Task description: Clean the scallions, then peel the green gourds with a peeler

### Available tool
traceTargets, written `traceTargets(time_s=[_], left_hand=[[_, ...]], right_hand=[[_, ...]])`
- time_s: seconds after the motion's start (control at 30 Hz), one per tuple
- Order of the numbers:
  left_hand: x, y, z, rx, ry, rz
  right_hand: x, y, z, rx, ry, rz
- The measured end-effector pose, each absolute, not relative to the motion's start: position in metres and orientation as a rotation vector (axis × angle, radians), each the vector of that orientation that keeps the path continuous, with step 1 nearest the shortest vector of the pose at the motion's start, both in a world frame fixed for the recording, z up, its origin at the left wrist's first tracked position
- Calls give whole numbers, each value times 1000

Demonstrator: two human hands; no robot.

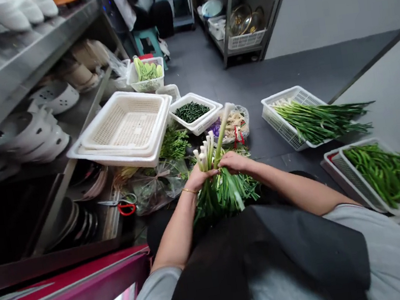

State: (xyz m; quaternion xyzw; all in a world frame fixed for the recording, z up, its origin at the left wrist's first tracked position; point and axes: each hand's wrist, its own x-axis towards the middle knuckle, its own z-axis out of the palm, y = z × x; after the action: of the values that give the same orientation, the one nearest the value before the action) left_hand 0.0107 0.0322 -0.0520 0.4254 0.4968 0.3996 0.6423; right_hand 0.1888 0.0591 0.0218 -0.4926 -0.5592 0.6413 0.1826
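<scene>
My left hand (pixel 200 175) is closed around a bunch of green onions (pixel 205 153), their white root ends pointing up and away from me. Beside it, my right hand (pixel 234 162) grips one thicker green onion stalk (pixel 222 131) that leans up to the right. Both hands nearly touch in front of my lap. Green leaves (pixel 230 190) hang below them toward my dark apron (pixel 253 261). Which of the lower leaves belong to the held stalks I cannot tell.
White baskets (pixel 162 125) are stacked at left; a smaller one holds dark green chillies (pixel 191 112). Red-handled scissors (pixel 126 207) lie by the shelf. At right stand a basket of green onions (pixel 321 115) and one of long green peppers (pixel 389 173). A person sits on a stool (pixel 147 40).
</scene>
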Motion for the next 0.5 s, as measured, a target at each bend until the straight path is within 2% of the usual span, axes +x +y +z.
traceTargets(time_s=[0.13,0.2,0.27,0.37,0.43,0.5], left_hand=[[-16,10,-56,884,1272,873],[-24,2,-59,878,1243,866],[-27,-2,-60,878,1225,869],[-28,-2,-61,840,1257,916],[-27,-1,-58,847,1227,940],[-22,0,-53,869,1149,950]], right_hand=[[266,47,109,-1027,-1409,1714],[309,42,144,-916,-1377,1539],[341,40,155,-918,-1339,1272],[353,48,122,-1333,-1485,1057],[339,57,83,-1754,-1706,1112],[312,65,48,-1965,-1907,1157]])
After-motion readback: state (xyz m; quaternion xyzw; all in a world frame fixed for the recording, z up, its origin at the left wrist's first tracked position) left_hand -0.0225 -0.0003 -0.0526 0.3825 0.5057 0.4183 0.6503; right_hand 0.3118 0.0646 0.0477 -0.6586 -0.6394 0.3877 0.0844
